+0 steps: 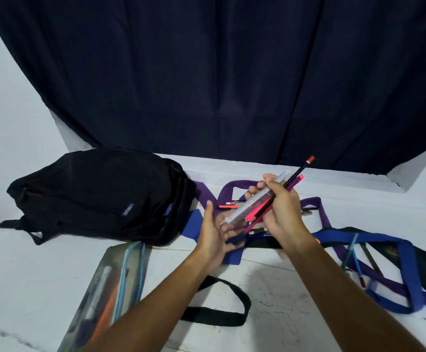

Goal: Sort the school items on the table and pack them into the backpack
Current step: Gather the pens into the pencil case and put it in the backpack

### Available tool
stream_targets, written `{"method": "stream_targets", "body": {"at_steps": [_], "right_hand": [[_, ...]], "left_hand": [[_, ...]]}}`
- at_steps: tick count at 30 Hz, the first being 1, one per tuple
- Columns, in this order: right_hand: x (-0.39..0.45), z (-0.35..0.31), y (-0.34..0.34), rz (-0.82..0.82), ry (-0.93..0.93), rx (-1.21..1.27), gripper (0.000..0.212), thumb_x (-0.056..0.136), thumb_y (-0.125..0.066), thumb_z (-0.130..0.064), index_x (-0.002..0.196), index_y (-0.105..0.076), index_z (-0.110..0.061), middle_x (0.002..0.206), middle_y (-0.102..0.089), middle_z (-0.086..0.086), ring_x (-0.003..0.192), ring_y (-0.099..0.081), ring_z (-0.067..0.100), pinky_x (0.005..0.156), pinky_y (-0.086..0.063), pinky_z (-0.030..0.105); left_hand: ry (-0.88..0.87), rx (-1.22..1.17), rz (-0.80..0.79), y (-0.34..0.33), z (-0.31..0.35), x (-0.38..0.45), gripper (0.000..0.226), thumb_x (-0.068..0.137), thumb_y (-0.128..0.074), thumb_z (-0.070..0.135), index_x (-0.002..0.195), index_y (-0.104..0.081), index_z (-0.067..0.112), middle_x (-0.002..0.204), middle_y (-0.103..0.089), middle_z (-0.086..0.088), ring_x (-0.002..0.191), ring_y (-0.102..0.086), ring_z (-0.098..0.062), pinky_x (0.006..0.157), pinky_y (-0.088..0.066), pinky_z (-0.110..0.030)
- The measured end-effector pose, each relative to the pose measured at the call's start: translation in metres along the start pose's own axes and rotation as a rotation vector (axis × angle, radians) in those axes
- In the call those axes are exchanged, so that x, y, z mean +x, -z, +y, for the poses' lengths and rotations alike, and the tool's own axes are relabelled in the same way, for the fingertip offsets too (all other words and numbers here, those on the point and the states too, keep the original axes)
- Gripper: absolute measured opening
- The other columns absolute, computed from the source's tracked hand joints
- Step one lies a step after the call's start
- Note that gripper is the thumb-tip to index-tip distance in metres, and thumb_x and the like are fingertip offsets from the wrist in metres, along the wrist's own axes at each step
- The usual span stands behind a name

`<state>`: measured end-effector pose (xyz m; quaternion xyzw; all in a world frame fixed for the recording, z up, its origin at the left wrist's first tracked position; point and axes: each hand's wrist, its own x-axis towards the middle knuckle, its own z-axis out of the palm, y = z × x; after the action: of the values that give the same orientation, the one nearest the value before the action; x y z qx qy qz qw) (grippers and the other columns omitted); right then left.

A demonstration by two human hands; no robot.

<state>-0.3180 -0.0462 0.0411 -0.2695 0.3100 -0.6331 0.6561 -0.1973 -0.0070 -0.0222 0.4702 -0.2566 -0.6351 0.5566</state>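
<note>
My right hand (281,208) grips a bundle: a clear ruler (251,204), a black pencil with a red eraser tip (299,171) and pink pens (254,212), held slanted above the table. Just below the bundle's lower end my left hand (213,232) is spread, palm up, and blurred. The black backpack (100,194) lies on its side at the left. More pens and pencils (232,205) lie on the table behind the hands.
A clear zip pouch (110,288) with pens inside lies at the front left. Tote bags with purple (234,185), blue (410,270) and black (222,313) handles are spread over the white table (29,275). Loose pens (354,257) lie at the right. A dark curtain hangs behind.
</note>
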Motion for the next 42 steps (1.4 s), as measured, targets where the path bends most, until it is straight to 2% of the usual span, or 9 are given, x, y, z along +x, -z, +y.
{"method": "stream_targets", "body": {"at_steps": [5, 13, 17, 22, 25, 29, 34, 38, 42], "right_hand": [[-0.003, 0.003, -0.008, -0.041, 0.082, -0.016, 0.01, 0.097, -0.049, -0.001, 0.101, -0.057, -0.005, 0.065, -0.054, 0.008, 0.053, -0.053, 0.019, 0.058, -0.053, 0.035], [-0.017, 0.025, -0.011, -0.082, 0.067, -0.123, 0.011, 0.095, -0.054, -0.001, 0.103, -0.058, -0.006, 0.07, -0.065, 0.01, 0.057, -0.064, 0.018, 0.061, -0.058, 0.033], [-0.017, 0.03, -0.015, -0.081, -0.014, -0.209, 0.003, 0.094, -0.058, -0.006, 0.096, -0.059, -0.006, 0.064, -0.06, 0.008, 0.048, -0.056, 0.016, 0.052, -0.054, 0.03], [-0.014, 0.065, -0.015, -0.202, -0.306, -0.471, 0.004, 0.092, -0.061, -0.008, 0.094, -0.058, -0.005, 0.058, -0.045, 0.004, 0.037, -0.036, 0.009, 0.039, -0.039, 0.023], [-0.022, 0.099, -0.022, -0.294, -0.478, -0.548, 0.004, 0.092, -0.059, -0.006, 0.093, -0.057, -0.008, 0.056, -0.042, 0.002, 0.037, -0.033, 0.008, 0.039, -0.036, 0.022], [-0.04, 0.131, -0.037, -0.394, -0.66, -0.562, 0.015, 0.092, -0.057, -0.005, 0.106, -0.053, -0.011, 0.059, -0.044, 0.002, 0.039, -0.035, 0.01, 0.042, -0.036, 0.023], [-0.057, 0.146, -0.045, -0.483, -0.835, -0.475, 0.02, 0.091, -0.048, -0.001, 0.107, -0.047, -0.013, 0.063, -0.046, 0.006, 0.045, -0.039, 0.015, 0.048, -0.038, 0.027], [-0.068, 0.148, -0.039, -0.59, -1.047, -0.389, 0.015, 0.09, -0.043, -0.018, 0.105, -0.042, -0.016, 0.076, -0.051, 0.008, 0.058, -0.044, 0.018, 0.06, -0.041, 0.033], [-0.078, 0.16, -0.038, -0.635, -1.134, -0.334, 0.021, 0.096, -0.041, -0.024, 0.113, -0.043, -0.013, 0.083, -0.059, 0.011, 0.063, -0.049, 0.019, 0.062, -0.042, 0.034]], "left_hand": [[0.098, -0.549, -0.055, -0.008, -0.003, -0.002, 0.08, 0.09, -0.034, 0.07, 0.127, -0.057, 0.002, 0.122, -0.062, -0.027, 0.118, -0.056, -0.045, 0.101, -0.042, -0.061], [0.051, -0.606, -0.094, -0.015, 0.012, -0.009, 0.067, 0.091, -0.036, 0.065, 0.118, -0.055, 0.007, 0.116, -0.063, -0.022, 0.107, -0.061, -0.038, 0.1, -0.042, -0.051], [-0.062, -0.213, 0.001, 0.004, 0.023, -0.021, 0.037, 0.099, -0.041, 0.047, 0.108, -0.057, 0.015, 0.095, -0.07, -0.011, 0.094, -0.063, -0.028, 0.086, -0.05, -0.044], [-0.573, 0.658, 0.35, 0.087, 0.047, -0.048, 0.008, 0.085, -0.069, 0.009, 0.085, -0.065, 0.016, 0.082, -0.065, 0.003, 0.073, -0.059, -0.003, 0.072, -0.045, -0.017], [-0.663, 1.174, 0.437, 0.148, 0.051, -0.079, 0.016, 0.073, -0.068, 0.028, 0.087, -0.071, 0.021, 0.098, -0.063, 0.004, 0.095, -0.057, -0.009, 0.087, -0.036, -0.007], [-0.473, 1.493, 0.316, 0.185, 0.032, -0.115, 0.038, 0.078, -0.073, 0.029, 0.115, -0.07, 0.034, 0.143, -0.044, -0.011, 0.139, -0.026, -0.029, 0.115, -0.025, -0.04], [-0.23, 1.697, 0.252, 0.189, 0.01, -0.123, 0.048, 0.093, -0.057, 0.045, 0.139, -0.049, 0.036, 0.161, -0.008, -0.016, 0.149, 0.014, -0.034, 0.119, -0.006, -0.056], [-0.068, 1.62, 0.35, 0.185, 0.009, -0.127, 0.074, 0.089, -0.066, 0.038, 0.151, -0.027, 0.028, 0.16, -0.016, -0.012, 0.144, -0.026, -0.035, 0.111, -0.035, -0.041], [-0.108, 1.428, 0.381, 0.193, 0.023, -0.135, 0.072, 0.083, -0.072, 0.017, 0.146, -0.037, 0.016, 0.134, -0.055, -0.009, 0.117, -0.054, -0.027, 0.091, -0.043, -0.027]]}}
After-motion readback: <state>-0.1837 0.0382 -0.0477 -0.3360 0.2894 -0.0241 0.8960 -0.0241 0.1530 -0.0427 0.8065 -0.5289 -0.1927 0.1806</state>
